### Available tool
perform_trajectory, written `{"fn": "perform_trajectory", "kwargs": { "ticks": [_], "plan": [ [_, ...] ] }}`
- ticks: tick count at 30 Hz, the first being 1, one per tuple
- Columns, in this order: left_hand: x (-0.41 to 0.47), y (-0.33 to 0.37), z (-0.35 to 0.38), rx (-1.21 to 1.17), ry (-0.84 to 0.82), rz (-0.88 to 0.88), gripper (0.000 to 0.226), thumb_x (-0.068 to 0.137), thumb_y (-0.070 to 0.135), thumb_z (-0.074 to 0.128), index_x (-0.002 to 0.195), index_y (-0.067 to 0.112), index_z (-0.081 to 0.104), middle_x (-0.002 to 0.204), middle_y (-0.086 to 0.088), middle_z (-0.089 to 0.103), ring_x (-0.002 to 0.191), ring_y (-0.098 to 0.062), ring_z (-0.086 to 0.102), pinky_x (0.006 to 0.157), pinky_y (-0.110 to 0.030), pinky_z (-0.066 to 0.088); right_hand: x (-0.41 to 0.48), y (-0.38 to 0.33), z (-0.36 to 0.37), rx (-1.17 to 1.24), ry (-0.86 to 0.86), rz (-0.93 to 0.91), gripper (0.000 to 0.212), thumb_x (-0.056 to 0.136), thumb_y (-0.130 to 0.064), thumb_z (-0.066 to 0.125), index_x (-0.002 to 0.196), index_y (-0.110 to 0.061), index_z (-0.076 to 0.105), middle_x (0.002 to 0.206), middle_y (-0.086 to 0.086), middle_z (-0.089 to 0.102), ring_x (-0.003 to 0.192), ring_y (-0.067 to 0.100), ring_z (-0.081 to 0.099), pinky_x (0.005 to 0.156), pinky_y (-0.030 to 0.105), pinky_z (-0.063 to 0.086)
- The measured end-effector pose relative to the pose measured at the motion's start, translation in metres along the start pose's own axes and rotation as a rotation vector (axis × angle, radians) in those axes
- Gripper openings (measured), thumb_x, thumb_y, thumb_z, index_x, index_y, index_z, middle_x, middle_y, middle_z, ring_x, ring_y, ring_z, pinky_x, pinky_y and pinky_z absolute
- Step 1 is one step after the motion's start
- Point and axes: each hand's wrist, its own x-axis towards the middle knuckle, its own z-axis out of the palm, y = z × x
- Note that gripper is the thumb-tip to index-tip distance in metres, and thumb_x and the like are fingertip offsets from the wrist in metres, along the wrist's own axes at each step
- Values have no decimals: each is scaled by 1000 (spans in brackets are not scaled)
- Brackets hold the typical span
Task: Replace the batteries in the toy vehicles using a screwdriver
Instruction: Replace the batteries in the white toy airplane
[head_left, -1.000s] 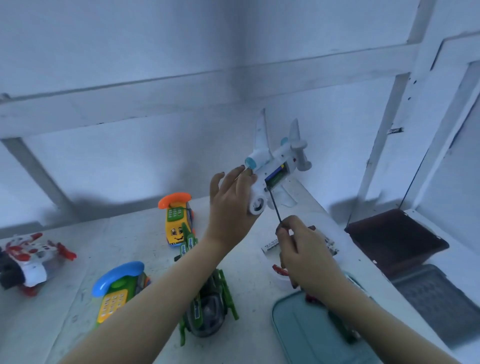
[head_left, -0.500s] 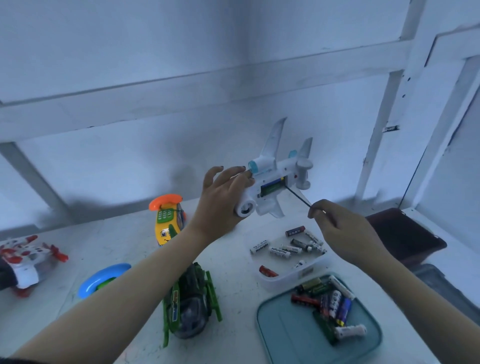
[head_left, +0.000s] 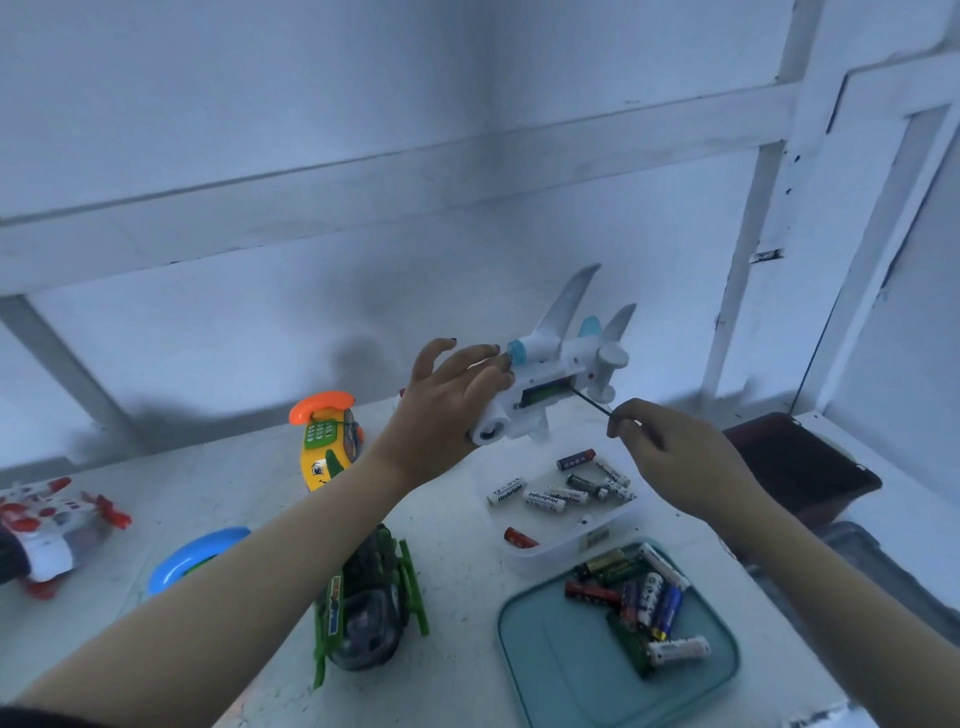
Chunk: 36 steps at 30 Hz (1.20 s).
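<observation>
Toy plane, batt. bay open
L hand (head_left: 452, 400) grips white toy plane (head_left: 550, 384) above table (head_left: 457, 519); R hand (head_left: 670, 457) pinches screwdriver (head_left: 592, 402), tip at batt. bay.

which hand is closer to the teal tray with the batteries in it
Right. The right hand hovers above and just beyond the teal tray; the left hand is farther left, gripping the toy airplane.

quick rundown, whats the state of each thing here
toy airplane: held up off the table, battery bay open
left hand: gripping the airplane's nose
right hand: pinching the screwdriver
screwdriver: tip at the bay
white tray: holds loose batteries
teal lid: flat, batteries piled on it
green toy: lying on the table
</observation>
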Motion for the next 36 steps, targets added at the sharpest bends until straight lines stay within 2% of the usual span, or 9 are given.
{"fn": "perform_trajectory", "kwargs": {
  "ticks": [3,5,7,12,16,20,24,30,36],
  "plan": [
    [2,3,-1,49,-20,76,30,78,10,65,101,13,46,108,-9,71,107,-28,64,101,-42,28,0,4,-1,-37,-30,10,23,95,-27,43,82,-36,59,51,-7,51,60,13,53,64,26,44],
    [2,5,3,83,-42,124,14,87,16,49,101,14,46,112,-8,70,113,-25,56,102,-43,28,0,5,1,-61,-46,8,23,93,-28,43,79,-39,58,51,-11,52,58,7,51,63,24,43],
    [2,6,7,109,-60,145,12,88,14,48,100,14,46,113,-7,70,116,-23,49,102,-43,27,-1,6,4,-84,-40,2,23,93,-27,42,80,-38,57,55,-9,54,62,6,53,64,22,42],
    [-1,8,13,137,-94,111,44,70,4,77,100,13,47,112,-9,70,116,-24,47,101,-43,27,-5,13,7,-92,-60,14,21,94,-29,40,87,-33,59,61,-7,57,64,7,53,66,25,43],
    [-2,6,12,94,-37,50,40,70,8,75,99,13,48,107,-9,71,109,-24,54,99,-42,29,-10,18,8,-43,-54,-4,20,94,-31,42,88,-34,61,60,-5,58,60,9,53,65,26,43],
    [1,1,8,38,55,-102,28,77,23,54,103,14,47,102,-9,71,108,-21,51,97,-39,28,-11,17,10,93,-3,-72,17,95,-28,47,87,-31,62,51,-6,51,47,7,42,56,23,39],
    [0,-3,2,7,125,-196,45,70,28,71,105,14,46,102,-11,70,107,-19,52,95,-38,29,-8,9,13,200,70,-125,17,95,-22,48,87,-29,61,45,-10,45,44,8,38,50,21,34],
    [7,9,-8,-95,193,-322,45,70,41,64,102,15,45,99,-13,69,97,-17,50,87,-35,31,-9,-15,13,298,51,-236,16,97,-18,49,89,-24,61,44,-10,44,41,6,37,46,15,32],
    [5,16,-6,-100,196,-382,50,64,36,75,99,17,44,89,-9,69,84,-15,50,79,-33,30,-7,-25,19,319,48,-263,16,96,-18,49,88,-24,60,44,-9,41,41,7,33,45,16,31]
  ]
}}
